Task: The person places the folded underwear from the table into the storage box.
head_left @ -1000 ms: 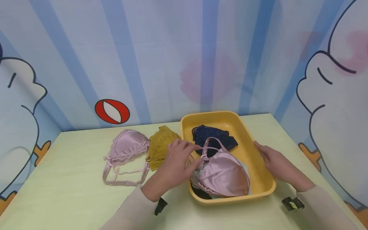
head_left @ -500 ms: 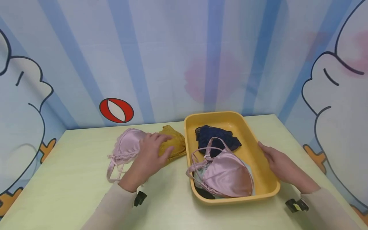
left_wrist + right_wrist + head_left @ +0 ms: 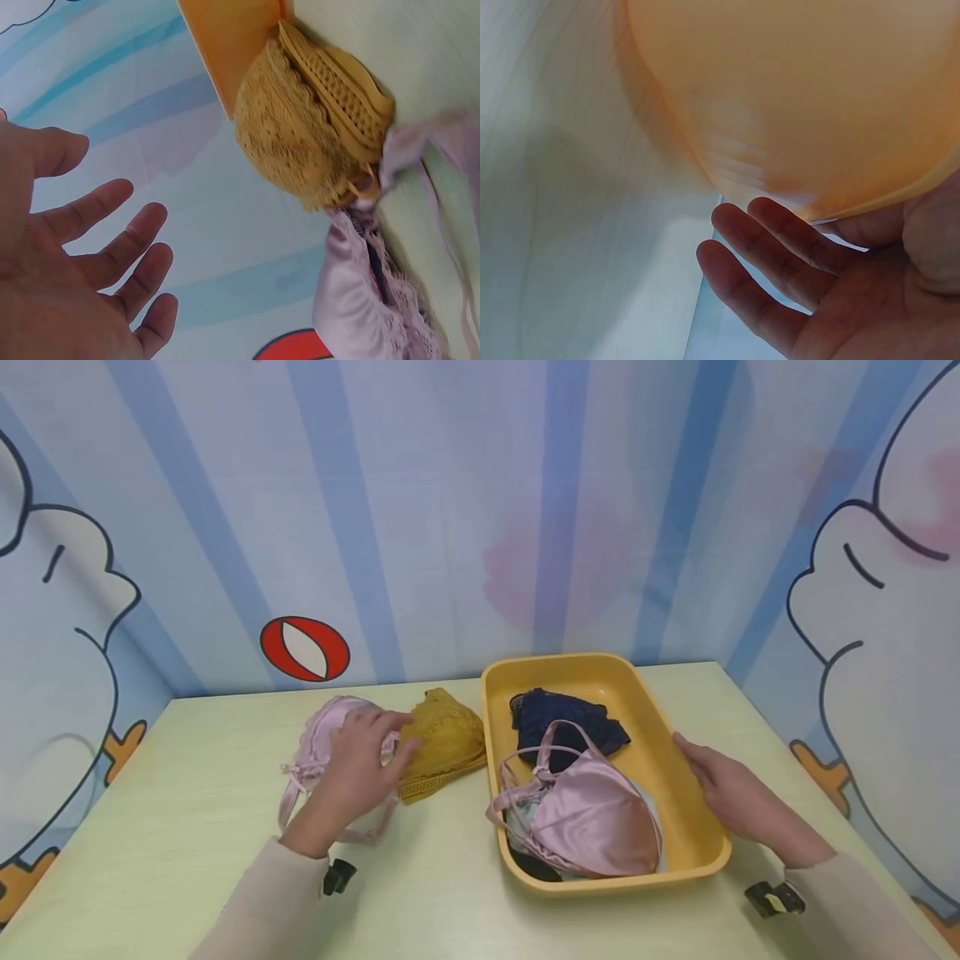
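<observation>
In the head view my left hand (image 3: 356,772) hovers over a pink lace-trimmed bra (image 3: 318,735), partly hiding it. Its fingers are spread and loosely bent, with nothing in them, as the left wrist view also shows. A mustard lace bra (image 3: 450,735) lies just right of that hand, against the yellow plastic bin (image 3: 663,777). My right hand (image 3: 738,797) holds the bin's right rim, thumb on top and fingers at the outer wall. Inside the bin, a pink satin bra (image 3: 600,818) lies in front of a navy lace garment (image 3: 562,718), its straps hanging over the left rim.
Pale green and black fabric shows beneath the satin bra. The light tabletop (image 3: 172,827) stretches left and in front of the bin. A printed cloth backdrop (image 3: 450,527) with blue stripes rises behind the table and at both sides.
My left hand has moved left, from the satin bra's straps at the bin, past the mustard bra, to above the pink lace-trimmed bra. My right hand stays on the bin's rim.
</observation>
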The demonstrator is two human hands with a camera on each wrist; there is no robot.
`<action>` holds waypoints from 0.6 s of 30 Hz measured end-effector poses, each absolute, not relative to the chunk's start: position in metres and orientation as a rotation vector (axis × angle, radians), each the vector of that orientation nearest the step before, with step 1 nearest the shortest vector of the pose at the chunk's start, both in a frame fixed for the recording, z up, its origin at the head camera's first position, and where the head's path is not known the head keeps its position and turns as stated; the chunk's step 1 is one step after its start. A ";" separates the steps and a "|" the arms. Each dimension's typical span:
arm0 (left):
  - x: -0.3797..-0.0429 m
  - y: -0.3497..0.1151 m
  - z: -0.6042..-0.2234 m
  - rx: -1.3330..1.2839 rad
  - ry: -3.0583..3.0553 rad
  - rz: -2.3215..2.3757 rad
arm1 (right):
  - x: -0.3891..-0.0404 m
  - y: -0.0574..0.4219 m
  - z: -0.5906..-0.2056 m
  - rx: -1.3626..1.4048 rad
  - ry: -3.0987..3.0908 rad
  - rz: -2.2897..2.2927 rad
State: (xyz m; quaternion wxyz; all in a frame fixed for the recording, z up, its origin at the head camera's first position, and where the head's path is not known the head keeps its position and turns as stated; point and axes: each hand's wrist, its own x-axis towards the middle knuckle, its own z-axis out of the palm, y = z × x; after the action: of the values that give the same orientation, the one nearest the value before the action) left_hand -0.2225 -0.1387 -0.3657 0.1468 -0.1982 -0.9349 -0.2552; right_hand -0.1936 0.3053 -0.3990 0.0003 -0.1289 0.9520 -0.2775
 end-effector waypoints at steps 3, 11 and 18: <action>-0.224 -0.147 -0.366 -0.526 -2.707 -0.742 | -0.194 0.305 -0.399 -0.408 2.993 -0.871; -0.230 -0.166 -0.371 -0.507 -2.684 -0.740 | -0.192 0.306 -0.399 -0.418 3.002 -0.868; -0.239 -0.190 -0.377 -0.294 -2.820 -0.689 | -0.193 0.305 -0.399 -0.418 3.011 -0.859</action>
State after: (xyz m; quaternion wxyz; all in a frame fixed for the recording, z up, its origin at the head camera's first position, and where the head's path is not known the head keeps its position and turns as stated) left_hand -0.2386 -0.1904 -0.3766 0.1118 -0.1002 -0.9604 -0.2348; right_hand -0.1925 0.3054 -0.3988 -0.0087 -0.1325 0.9531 -0.2720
